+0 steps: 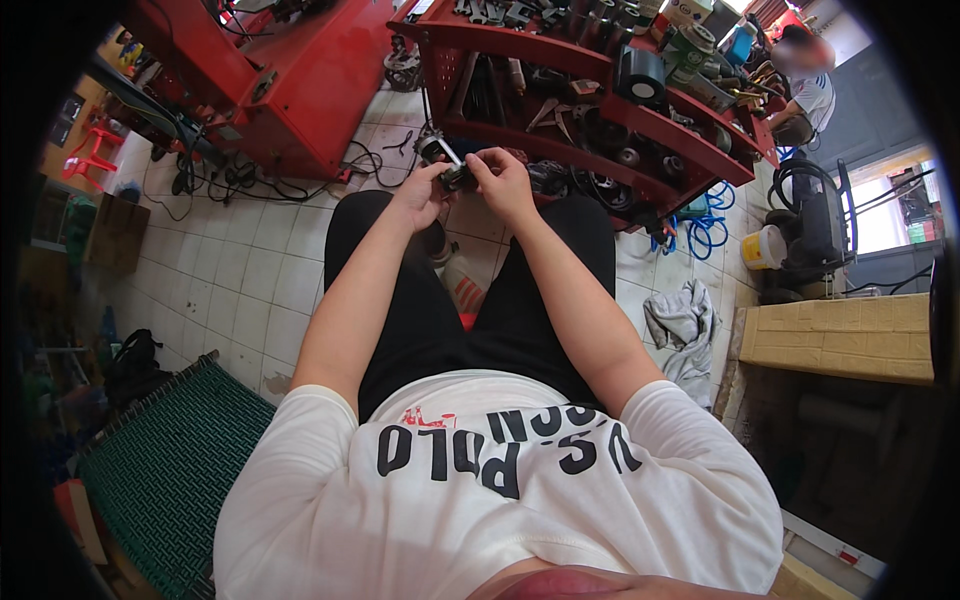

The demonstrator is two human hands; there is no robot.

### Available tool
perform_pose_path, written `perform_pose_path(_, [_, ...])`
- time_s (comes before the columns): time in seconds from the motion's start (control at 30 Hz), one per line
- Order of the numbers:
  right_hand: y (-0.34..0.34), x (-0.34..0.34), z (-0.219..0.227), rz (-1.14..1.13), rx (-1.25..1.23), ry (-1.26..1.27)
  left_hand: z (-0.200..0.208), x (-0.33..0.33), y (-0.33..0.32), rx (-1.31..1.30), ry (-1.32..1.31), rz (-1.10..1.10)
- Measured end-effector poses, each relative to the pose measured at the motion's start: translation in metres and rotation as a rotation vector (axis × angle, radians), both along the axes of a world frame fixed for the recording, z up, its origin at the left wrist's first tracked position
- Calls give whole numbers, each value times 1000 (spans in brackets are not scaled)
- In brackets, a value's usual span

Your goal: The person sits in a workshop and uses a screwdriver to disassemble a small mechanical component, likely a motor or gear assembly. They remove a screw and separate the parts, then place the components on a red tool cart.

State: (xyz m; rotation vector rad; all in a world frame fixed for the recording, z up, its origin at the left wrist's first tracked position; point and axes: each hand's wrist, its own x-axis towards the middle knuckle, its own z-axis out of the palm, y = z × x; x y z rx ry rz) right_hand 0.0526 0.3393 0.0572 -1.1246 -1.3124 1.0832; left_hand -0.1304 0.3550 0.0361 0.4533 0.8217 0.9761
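Note:
Both my hands meet in front of my knees, around a small dark metal part (pixel 457 178). A bright, slim metal bar (pixel 447 150) sticks up from it toward the far left; I cannot make out its exact kind. My left hand (pixel 417 199) is closed on the part from the left, thumb on top. From the right, my right hand (pixel 506 184) pinches at the part's right side with thumb and fingers bent. Part of what lies between the fingertips is hidden.
A red tool cart (pixel 500 45) full of wrenches, cans and metal parts stands just ahead. Left of it is a red machine (pixel 290 100) with cables on the tiled floor. At right lie a blue hose (pixel 708 225) and a grey cloth (pixel 683 325). Another person (pixel 808 95) sits far right.

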Motion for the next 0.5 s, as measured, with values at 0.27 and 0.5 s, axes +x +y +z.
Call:
perform_pose_path(0.27, [-1,2,-2,26,65,-22,-1,1,-2,-2,31,9])
perform_pose_path(0.5, [-4,5,-4,-7,-3,-130,-8,-2,-4,47,90,-18])
